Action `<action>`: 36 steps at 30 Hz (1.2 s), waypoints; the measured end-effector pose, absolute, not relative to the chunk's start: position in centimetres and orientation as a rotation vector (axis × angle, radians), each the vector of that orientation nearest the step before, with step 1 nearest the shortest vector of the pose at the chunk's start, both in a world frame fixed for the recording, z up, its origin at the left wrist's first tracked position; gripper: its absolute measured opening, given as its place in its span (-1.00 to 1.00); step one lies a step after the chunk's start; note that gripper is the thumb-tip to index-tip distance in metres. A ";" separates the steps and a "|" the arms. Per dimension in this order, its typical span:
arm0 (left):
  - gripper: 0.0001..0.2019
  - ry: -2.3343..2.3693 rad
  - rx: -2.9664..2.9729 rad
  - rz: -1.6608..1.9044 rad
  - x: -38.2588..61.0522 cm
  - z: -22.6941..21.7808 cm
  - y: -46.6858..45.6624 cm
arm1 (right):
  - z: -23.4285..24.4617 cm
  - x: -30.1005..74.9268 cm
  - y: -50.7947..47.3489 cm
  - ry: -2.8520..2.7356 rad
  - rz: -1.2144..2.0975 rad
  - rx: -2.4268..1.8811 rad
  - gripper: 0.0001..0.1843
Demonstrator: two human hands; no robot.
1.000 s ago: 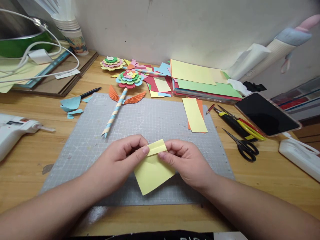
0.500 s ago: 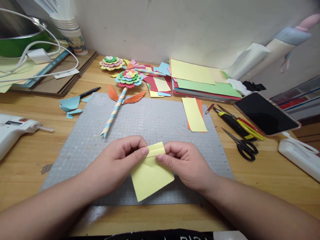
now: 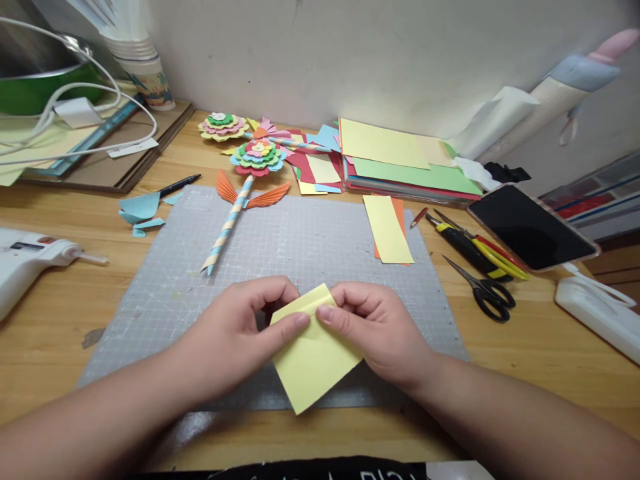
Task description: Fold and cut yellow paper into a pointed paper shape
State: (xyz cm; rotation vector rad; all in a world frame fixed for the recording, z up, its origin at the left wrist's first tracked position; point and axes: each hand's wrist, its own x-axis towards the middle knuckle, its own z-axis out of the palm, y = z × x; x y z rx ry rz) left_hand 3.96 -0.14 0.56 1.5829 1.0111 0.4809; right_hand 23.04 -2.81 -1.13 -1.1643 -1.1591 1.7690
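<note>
A piece of yellow paper (image 3: 315, 363) is held tilted above the grey cutting mat (image 3: 320, 233), with a narrow folded strip along its upper edge. My left hand (image 3: 260, 317) pinches it from the left, thumb on the front beside the crease and fingers curled behind. From the right, my right hand (image 3: 375, 327) grips the same strip, its thumb pressing close to the left thumb. The fingertips behind the paper are hidden. Beyond my hands lies a paper flower (image 3: 257, 157) with a striped stem and pleated orange leaves.
Yellow and orange strips (image 3: 390, 230) lie at the mat's right. Black scissors (image 3: 487, 293), pliers (image 3: 470, 247) and a phone (image 3: 535, 227) rest farther right. A white glue gun (image 3: 35, 260) and blue scraps (image 3: 140, 208) are at left. A paper stack (image 3: 410, 177) stands by the wall.
The yellow paper has turned slightly and shifted a little right and toward me. My left thumb has slid right along the crease, nearer the right thumb.
</note>
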 end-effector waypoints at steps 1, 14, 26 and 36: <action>-0.74 1.010 1.597 0.475 4.0 0.5 -0.2 | -1.2 23.0 -2.8 -1.167 1.771 -1.163 -0.71; -0.83 0.985 1.330 0.570 3.9 0.2 -0.2 | -2.0 22.9 -2.3 -0.858 1.838 -1.016 -0.75; -0.81 1.059 1.466 0.720 3.9 -0.7 -0.4 | -2.1 22.9 -2.2 -0.978 1.924 -1.146 -0.71; -0.66 1.013 1.112 0.938 4.4 0.2 0.0 | -2.2 22.7 -1.9 -0.934 1.904 -0.858 -0.69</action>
